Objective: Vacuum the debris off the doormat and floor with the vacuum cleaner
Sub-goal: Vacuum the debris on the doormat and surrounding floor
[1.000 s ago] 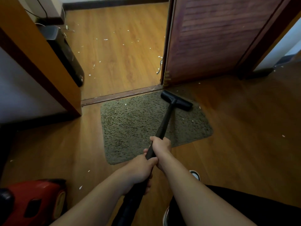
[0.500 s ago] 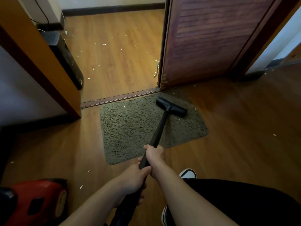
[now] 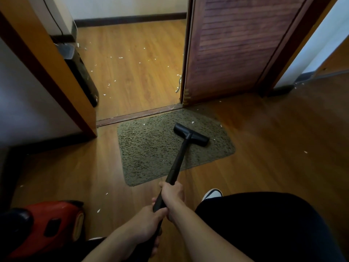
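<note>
Gripping wand point(image 3: 179, 159), left hand point(image 3: 149, 218) behind right hand point(image 3: 172, 193); nozzle point(image 3: 190, 134) ahead on doormat point(image 3: 151, 148).

wood floor point(image 3: 283, 148), green mat point(image 3: 151, 154) flat against threshold point(image 3: 139, 115), white debris point(image 3: 120, 58) scattered past threshold and around mat, red vacuum body point(image 3: 56, 214) lower left, shoe point(image 3: 212, 193) near mat

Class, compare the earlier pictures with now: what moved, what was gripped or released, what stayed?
The vacuum nozzle has been drawn back across the doormat, from its far edge by the door towards its middle. Nothing was taken or let go: right hand and left hand keep their grip on the wand. Doormat, red vacuum body and the scraps beyond the threshold stayed put.
</note>
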Tool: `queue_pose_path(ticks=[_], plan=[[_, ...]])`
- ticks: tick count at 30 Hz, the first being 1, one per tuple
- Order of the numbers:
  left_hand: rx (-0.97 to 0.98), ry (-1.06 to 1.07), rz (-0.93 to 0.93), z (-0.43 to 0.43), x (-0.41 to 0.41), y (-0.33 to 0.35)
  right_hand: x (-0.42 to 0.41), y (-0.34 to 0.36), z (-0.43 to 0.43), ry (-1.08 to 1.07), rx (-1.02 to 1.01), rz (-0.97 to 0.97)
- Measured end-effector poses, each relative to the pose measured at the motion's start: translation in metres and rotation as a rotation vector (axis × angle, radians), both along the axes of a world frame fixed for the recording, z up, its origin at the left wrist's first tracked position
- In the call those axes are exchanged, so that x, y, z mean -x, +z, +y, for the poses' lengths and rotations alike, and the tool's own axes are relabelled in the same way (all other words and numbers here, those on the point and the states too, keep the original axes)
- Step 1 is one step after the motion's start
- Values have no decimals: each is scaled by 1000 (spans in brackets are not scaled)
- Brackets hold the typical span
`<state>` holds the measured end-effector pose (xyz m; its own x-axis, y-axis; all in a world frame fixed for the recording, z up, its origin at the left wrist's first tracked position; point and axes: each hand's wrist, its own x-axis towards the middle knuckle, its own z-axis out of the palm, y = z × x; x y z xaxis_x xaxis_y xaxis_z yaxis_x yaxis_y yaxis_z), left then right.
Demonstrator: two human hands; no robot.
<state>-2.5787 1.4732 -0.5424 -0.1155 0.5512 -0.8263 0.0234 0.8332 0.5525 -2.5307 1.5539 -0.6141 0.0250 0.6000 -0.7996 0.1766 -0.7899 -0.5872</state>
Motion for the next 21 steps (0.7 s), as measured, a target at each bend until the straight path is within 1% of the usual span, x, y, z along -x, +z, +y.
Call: queue_pose_path(ticks=[5, 8, 10, 12, 16, 19, 21], plan=[[33, 18, -26, 15, 2, 1, -8, 15, 17, -7, 21, 34], [29, 21, -29, 34, 8, -3, -2, 6, 37, -14, 12, 70], [26, 31, -42, 51, 13, -7, 8, -1, 52, -9, -6, 57], [29, 51, -80, 67, 19, -12, 16, -9, 70, 15, -37, 24], [74, 84, -176, 99, 31, -29, 17, -26, 107, -9, -38, 26], [41, 95, -209, 118, 37, -41, 21, -40, 126, -24, -48, 27], [17, 89, -198, 127, 38, -45, 23, -42, 134, -23, -51, 25]])
